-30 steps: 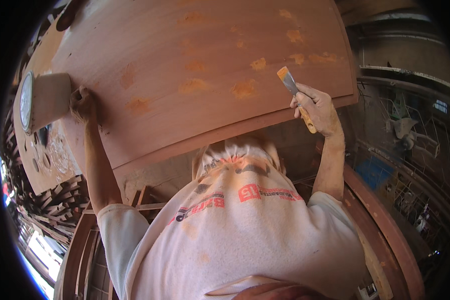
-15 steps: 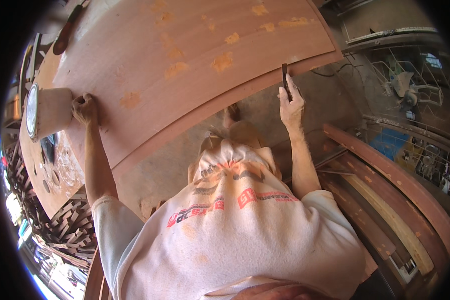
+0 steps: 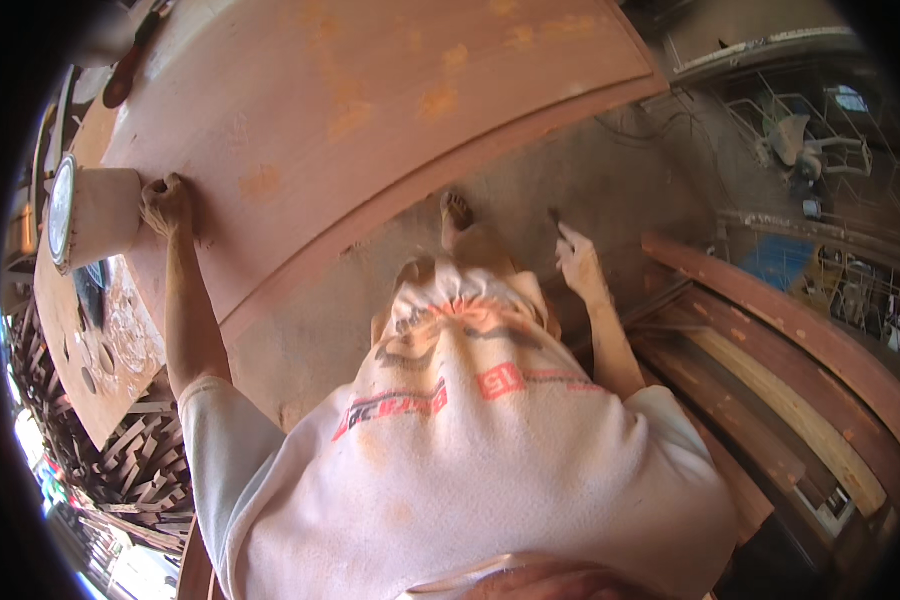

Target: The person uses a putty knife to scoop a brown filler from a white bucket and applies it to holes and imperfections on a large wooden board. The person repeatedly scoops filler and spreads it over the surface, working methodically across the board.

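Note:
My left hand point(image 3: 167, 205) is curled, fingers bent, on the reddish wooden panel point(image 3: 220, 120), right beside the pale bucket point(image 3: 110, 210); what it grips, if anything, is hidden. My right hand point(image 3: 578, 260) is below the panel's edge, over the floor, blurred, with the putty knife point(image 3: 556, 215) in it pointing away from me and showing as a small dark shape. Orange filler patches point(image 3: 438, 98) dot the panel. A long dark-handled tool point(image 3: 120, 75) lies at the panel's upper left.
A smeared pale board point(image 3: 90, 370) sits at the left, above a heap of wood offcuts point(image 3: 135, 470). Long wooden planks point(image 3: 790, 330) lie at lower right. A fan point(image 3: 790, 140) and wire frames stand at upper right. My foot point(image 3: 457, 210) shows beneath the panel's edge.
My right hand has moved down and toward the middle, from over the panel to below its edge, with the knife. The panel appears higher in view. My left hand stays beside the bucket.

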Demonstrator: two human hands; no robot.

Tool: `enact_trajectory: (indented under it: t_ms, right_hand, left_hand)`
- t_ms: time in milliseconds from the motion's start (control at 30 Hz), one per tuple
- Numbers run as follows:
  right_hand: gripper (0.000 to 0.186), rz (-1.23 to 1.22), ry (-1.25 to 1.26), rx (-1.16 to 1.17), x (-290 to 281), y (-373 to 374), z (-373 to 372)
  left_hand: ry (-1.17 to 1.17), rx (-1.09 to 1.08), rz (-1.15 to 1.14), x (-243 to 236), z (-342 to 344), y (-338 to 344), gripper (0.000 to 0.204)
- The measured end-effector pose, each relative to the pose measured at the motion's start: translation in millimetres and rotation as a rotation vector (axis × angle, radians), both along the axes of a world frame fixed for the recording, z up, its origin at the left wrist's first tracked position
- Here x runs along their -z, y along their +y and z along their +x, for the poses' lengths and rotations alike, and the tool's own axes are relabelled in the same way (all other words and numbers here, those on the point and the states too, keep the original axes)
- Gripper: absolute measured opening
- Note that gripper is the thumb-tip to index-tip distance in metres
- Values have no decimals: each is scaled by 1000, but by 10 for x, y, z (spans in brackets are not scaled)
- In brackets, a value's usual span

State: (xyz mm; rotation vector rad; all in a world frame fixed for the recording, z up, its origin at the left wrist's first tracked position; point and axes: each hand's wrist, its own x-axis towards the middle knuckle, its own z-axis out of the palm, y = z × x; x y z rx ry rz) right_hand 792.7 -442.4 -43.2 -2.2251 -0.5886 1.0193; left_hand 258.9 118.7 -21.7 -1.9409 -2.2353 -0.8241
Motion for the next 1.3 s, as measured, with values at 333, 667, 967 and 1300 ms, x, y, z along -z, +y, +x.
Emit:
enact_trajectory:
  t_ms: [333,667,967,1300]
  right_hand:
    - [32,-179,-829,-522,-1600,1388,380]
    - [33,-522,-478,-884,-2006,1798,25]
    - [42,154,91,-457,-1998,1859,879]
    - [41,253,32,-332,-1606,2462,2073]
  left_hand:
    - [-55,35,26,-19,81,39,43]
    - [-92,-7,32,-42,157,-35,44]
    - [-45,-32,31,-69,71,-53,45]
    - [99,-279,-37,-41,-35,47,55]
